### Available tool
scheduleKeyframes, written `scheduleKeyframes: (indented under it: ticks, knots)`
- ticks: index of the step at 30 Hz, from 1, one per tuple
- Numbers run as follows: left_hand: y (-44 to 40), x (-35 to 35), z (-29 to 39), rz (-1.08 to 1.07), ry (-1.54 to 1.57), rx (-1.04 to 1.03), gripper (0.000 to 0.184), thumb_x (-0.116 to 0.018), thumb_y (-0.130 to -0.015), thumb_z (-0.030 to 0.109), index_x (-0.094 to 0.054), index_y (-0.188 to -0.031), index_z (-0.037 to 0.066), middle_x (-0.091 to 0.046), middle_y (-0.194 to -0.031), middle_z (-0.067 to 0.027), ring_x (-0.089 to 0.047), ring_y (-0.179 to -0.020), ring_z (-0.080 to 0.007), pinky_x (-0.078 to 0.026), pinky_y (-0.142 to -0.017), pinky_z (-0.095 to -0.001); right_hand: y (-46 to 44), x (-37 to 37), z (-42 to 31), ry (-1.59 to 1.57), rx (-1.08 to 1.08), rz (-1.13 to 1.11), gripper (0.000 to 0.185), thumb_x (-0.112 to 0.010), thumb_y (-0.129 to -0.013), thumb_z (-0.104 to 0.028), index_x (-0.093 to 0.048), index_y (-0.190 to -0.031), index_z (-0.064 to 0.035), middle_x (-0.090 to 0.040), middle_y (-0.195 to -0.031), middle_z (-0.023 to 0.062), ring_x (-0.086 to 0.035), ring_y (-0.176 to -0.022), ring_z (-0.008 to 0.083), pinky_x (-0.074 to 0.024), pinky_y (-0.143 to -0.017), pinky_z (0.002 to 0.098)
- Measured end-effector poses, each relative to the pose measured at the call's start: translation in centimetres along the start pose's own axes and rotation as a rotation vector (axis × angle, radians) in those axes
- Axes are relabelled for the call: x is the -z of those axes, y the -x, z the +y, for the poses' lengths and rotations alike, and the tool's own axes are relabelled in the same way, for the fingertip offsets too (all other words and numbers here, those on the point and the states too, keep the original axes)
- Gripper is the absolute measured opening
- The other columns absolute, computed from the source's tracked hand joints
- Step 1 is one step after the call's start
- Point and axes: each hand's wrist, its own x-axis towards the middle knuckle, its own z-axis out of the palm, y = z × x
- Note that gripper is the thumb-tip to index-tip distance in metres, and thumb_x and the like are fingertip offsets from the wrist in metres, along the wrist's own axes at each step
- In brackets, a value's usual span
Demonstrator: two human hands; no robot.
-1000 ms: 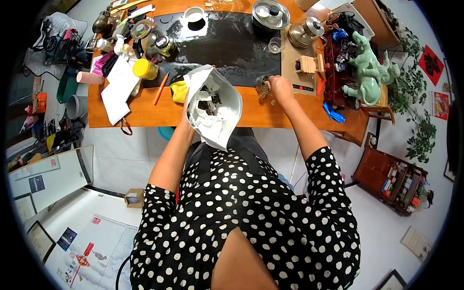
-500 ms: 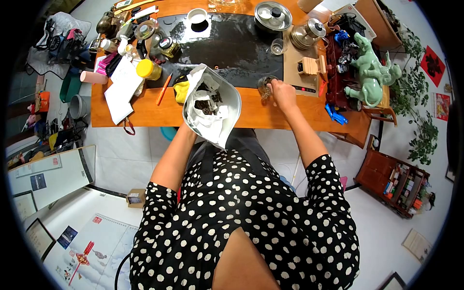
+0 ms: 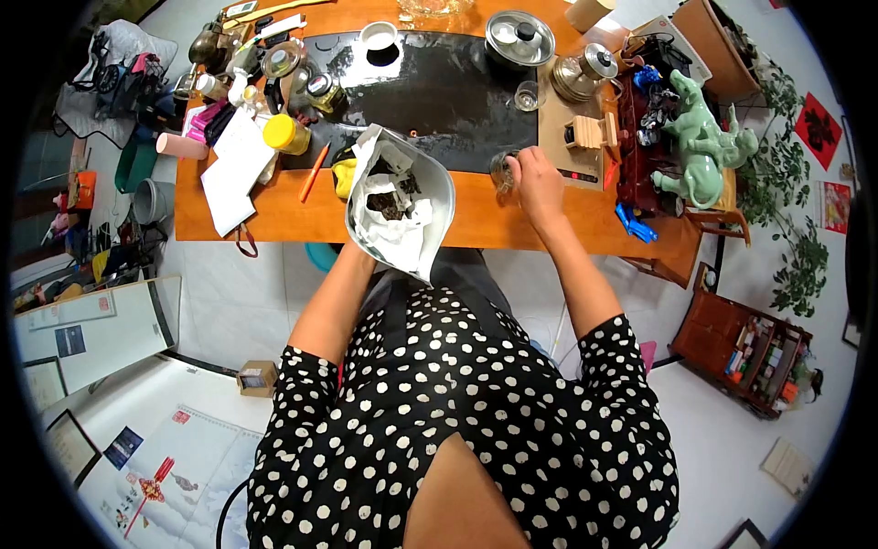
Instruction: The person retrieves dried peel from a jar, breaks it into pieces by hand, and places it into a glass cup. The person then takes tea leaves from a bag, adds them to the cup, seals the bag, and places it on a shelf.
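Observation:
A silver-lined bag (image 3: 443, 206) gapes open above the table's front edge. Inside it lie crumpled white paper (image 3: 400, 240) and dark, leaf-like scraps (image 3: 391, 205). My left hand (image 3: 358, 257) supports the bag from below; its fingers are hidden behind it. Over the table's front part, my right hand (image 3: 541, 186) grips a small clear glass cup (image 3: 501, 172) from its right side, thumb against the wall. The cup appears to contain something brownish, too small to make out. A yellow and black item (image 3: 344, 174) lies just left of the bag.
A black tea tray (image 3: 430, 110) carries a white cup (image 3: 378, 37), a lidded metal bowl (image 3: 519, 39) and another small glass (image 3: 527, 96). Left are a yellow-lidded jar (image 3: 286, 134), papers and an orange pen (image 3: 315, 174). A green figurine (image 3: 704, 146) stands at right.
My right hand has turned slightly more upright beside the glass cup, its fingers shifting on it. The bag stays almost in place. The whole view has moved a little.

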Motion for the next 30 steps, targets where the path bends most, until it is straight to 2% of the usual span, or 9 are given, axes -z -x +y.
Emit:
scheduleKeyframes:
  ticks: [5, 10, 13, 16, 20, 23, 26, 27, 30]
  knots:
    - [-0.5, -0.2, -0.3, -0.028, 0.019, -0.021, 0.073, -0.033, -0.097, 0.065, -0.045, -0.143, 0.010, -0.054, -0.136, -0.0142, -0.056, -0.121, -0.0321, -0.045, -0.105, -0.0469, 0.3, 5.9, -8.7, -0.455, 0.078, 0.118, 0.013, -0.068, -0.085, -0.016, -0.066, -0.091, -0.0052, -0.063, -0.104, 0.0135, -0.062, -0.096, 0.0324, -0.0500, -0.081, 0.0411]
    - [-0.6, 0.3, -0.7, -0.043, 0.016, -0.025, 0.073, -0.032, -0.097, 0.065, -0.044, -0.143, 0.010, -0.054, -0.137, -0.0142, -0.055, -0.122, -0.0321, -0.045, -0.106, -0.0467, 0.0, 10.1, -15.0, -0.423, 0.555, -0.074, 0.014, -0.071, -0.079, -0.010, -0.066, -0.092, -0.0076, -0.062, -0.100, 0.0086, -0.060, -0.096, 0.0265, -0.0496, -0.078, 0.0417]
    - [-0.5, 0.5, -1.0, -0.047, 0.014, -0.035, 0.074, -0.032, -0.097, 0.065, -0.044, -0.143, 0.010, -0.053, -0.137, -0.0143, -0.055, -0.122, -0.0321, -0.045, -0.106, -0.0465, -0.4, 8.5, -14.8, -0.220, 0.540, -0.185, 0.014, -0.072, -0.076, -0.009, -0.064, -0.087, -0.0084, -0.062, -0.094, 0.0068, -0.061, -0.091, 0.0255, -0.0502, -0.071, 0.0397]
    - [-0.4, 0.7, -1.2, -0.049, 0.021, -0.051, 0.074, -0.031, -0.097, 0.065, -0.044, -0.144, 0.010, -0.053, -0.138, -0.0143, -0.055, -0.122, -0.0321, -0.044, -0.107, -0.0464, -1.0, 8.6, -15.9, -0.237, 0.331, -0.055, 0.011, -0.070, -0.076, -0.008, -0.062, -0.084, -0.0087, -0.061, -0.083, 0.0055, -0.063, -0.080, 0.0250, -0.0500, -0.063, 0.0379]
    - [-0.7, 1.7, -1.5, -0.050, 0.032, -0.087, 0.075, -0.030, -0.097, 0.066, -0.044, -0.144, 0.009, -0.053, -0.138, -0.0143, -0.055, -0.123, -0.0321, -0.044, -0.107, -0.0462, -1.2, 6.6, -16.2, -0.236, 0.201, -0.025, 0.017, -0.068, -0.079, -0.007, -0.062, -0.094, -0.0085, -0.067, -0.081, 0.0081, -0.067, -0.073, 0.0274, -0.0515, -0.059, 0.0378]
    - [-1.2, 3.0, -1.9, -0.046, 0.041, -0.113, 0.075, -0.029, -0.097, 0.066, -0.043, -0.144, 0.009, -0.053, -0.138, -0.0143, -0.055, -0.123, -0.0321, -0.044, -0.108, -0.0460, -1.7, 5.8, -16.8, -0.258, 0.232, 0.029, 0.025, -0.066, -0.080, -0.007, -0.062, -0.105, -0.0088, -0.069, -0.086, 0.0083, -0.069, -0.076, 0.0280, -0.0536, -0.062, 0.0383]
    - [-1.6, 4.7, -2.2, -0.030, 0.072, -0.112, 0.076, -0.027, -0.097, 0.066, -0.042, -0.145, 0.009, -0.052, -0.139, -0.0144, -0.055, -0.124, -0.0324, -0.044, -0.108, -0.0460, -2.1, 5.9, -16.4, -0.230, 0.355, -0.153, 0.032, -0.065, -0.080, -0.005, -0.061, -0.112, -0.0081, -0.070, -0.089, 0.0101, -0.069, -0.082, 0.0293, -0.0555, -0.068, 0.0396]
    - [-1.3, 3.8, -1.8, -0.014, 0.063, -0.130, 0.076, -0.028, -0.097, 0.067, -0.042, -0.144, 0.009, -0.053, -0.138, -0.0148, -0.056, -0.122, -0.0327, -0.045, -0.106, -0.0467, -2.2, 6.8, -16.5, -0.360, 0.272, -0.213, 0.030, -0.067, -0.082, -0.007, -0.061, -0.111, -0.0054, -0.068, -0.106, 0.0145, -0.066, -0.098, 0.0321, -0.0538, -0.082, 0.0409]
    - [0.5, -0.6, -0.2, 0.027, 0.037, -0.189, 0.078, -0.030, -0.095, 0.069, -0.043, -0.143, 0.009, -0.054, -0.136, -0.0159, -0.058, -0.119, -0.0337, -0.048, -0.102, -0.0485, -2.0, 8.8, -16.0, -0.443, 0.267, 0.079, 0.031, -0.068, -0.085, -0.016, -0.059, -0.112, -0.0050, -0.057, -0.126, 0.0167, -0.060, -0.109, 0.0367, -0.0509, -0.088, 0.0447]
